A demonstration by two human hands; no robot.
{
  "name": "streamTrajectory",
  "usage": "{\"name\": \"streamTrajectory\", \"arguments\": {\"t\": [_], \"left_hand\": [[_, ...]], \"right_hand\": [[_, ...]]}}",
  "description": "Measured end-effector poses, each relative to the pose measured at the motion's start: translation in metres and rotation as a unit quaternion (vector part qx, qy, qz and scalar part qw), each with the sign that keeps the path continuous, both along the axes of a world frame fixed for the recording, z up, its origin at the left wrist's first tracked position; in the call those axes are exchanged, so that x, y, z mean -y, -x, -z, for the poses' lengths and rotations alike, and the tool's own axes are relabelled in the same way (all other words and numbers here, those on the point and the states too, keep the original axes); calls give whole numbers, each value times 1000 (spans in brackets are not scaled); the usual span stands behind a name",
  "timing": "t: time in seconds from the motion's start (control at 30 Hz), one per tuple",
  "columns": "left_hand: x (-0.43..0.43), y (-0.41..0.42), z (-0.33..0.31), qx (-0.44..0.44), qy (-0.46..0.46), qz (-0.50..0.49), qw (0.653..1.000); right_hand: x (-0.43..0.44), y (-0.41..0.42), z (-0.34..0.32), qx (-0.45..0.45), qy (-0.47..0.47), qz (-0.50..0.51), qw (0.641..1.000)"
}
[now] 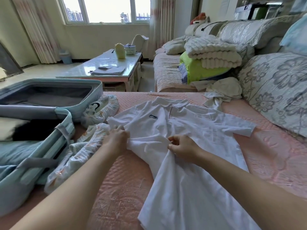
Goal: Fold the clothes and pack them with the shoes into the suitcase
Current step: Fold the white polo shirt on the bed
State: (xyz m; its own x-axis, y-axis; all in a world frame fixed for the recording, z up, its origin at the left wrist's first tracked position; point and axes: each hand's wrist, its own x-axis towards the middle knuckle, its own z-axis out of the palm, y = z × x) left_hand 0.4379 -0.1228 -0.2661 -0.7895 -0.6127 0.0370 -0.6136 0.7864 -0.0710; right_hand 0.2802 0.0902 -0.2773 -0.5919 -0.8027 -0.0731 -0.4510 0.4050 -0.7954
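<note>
Head: left hand [116,138] and right hand [182,148] pinch shirt [196,128] (white); suitcase [99,90] open.

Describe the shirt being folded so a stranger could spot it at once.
Start at the pink quilted cover right of the open light-blue suitcase. Spread across its middle lies a white polo shirt, gripped by the left hand and right hand. Unlike the crumpled white garment by the floral cushion, it has a collar and a dark chest logo.

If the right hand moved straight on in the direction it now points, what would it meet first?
The right hand would probably meet the bunched white polo shirt first, then the left hand; depth is unclear.
</note>
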Motion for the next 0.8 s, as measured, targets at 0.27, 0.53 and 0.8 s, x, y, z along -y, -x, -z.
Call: {"name": "streamTrajectory", "arguments": {"t": [0.27, 0.53, 0.8], "left_hand": [[-67, -18, -11, -19, -99, 105, 989], [-126, -31, 1, -119, -367, 76, 920], [-131, -43, 0, -192, -502, 66, 841]], "right_hand": [[-46, -18, -14, -117, -227, -110, 961], [-74, -3, -27, -273, -162, 43, 947], [-87, -33, -27, -303, -90, -42, 948]]}}
